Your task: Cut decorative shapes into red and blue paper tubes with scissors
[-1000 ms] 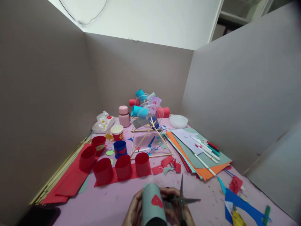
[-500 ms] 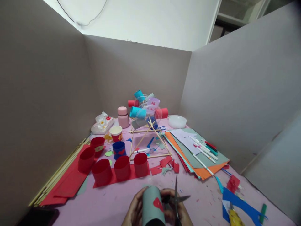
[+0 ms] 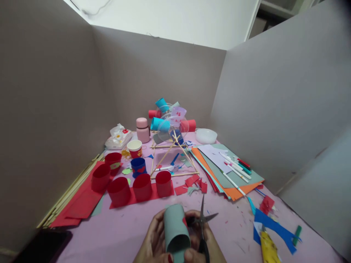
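Note:
A grey-green paper tube (image 3: 174, 221) with a red heart near its right side lies between my two hands, its hollow end tilted toward me. My left hand (image 3: 153, 237) curls around the tube's left side, thumb at the near rim. On the other side, my right hand (image 3: 210, 243) steadies the tube with its thumb at the rim. That same hand also carries a pair of scissors (image 3: 203, 223), blades apart and pointing away. Just beyond stand red paper cylinders (image 3: 142, 187) on a red strip, and a blue paper cup with a red heart (image 3: 138, 168).
A stick frame (image 3: 175, 146) bearing a wheel of coloured tubes stands at the back. Paper sheets with markers (image 3: 238, 179) lie on the right, near blue scraps and a yellow-handled tool (image 3: 268, 246). Wooden sticks, a phone (image 3: 41, 244) and red paper lie left.
The tube has turned and tipped, so its heart now faces right and its open end shows. Both thumbs have come to the near rim. The view has shifted slightly.

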`<action>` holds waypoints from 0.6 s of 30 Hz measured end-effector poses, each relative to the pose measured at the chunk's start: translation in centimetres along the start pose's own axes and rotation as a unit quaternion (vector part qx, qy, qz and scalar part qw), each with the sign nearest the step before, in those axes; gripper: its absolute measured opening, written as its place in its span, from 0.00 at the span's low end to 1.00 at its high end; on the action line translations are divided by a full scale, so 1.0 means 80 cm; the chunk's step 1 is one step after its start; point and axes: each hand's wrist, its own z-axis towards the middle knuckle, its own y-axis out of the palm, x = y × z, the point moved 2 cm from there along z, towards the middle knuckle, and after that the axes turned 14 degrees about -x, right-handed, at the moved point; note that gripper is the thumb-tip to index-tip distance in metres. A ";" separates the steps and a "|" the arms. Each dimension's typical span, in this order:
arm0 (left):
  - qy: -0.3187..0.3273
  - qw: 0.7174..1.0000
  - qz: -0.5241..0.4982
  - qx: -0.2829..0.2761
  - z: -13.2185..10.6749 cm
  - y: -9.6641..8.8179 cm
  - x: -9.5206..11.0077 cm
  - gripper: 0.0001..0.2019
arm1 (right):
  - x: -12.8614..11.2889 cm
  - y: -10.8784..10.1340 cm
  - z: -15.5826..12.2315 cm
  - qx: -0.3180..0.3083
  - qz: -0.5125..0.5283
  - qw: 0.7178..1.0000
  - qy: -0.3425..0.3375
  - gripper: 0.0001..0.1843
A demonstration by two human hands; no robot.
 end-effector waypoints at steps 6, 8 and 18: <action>-0.001 0.999 -0.040 -0.024 0.002 -0.002 0.002 0.40 | -0.002 -0.007 -0.006 -0.015 -0.059 0.998 -0.008 0.39; -0.006 0.999 -0.038 -0.027 0.001 -0.002 0.001 0.41 | -0.003 -0.012 -0.007 -0.009 -0.097 0.995 -0.015 0.37; 0.016 0.995 -0.024 -0.101 0.000 0.007 0.005 0.38 | -0.018 -0.016 -0.009 -0.005 -0.095 0.995 -0.030 0.41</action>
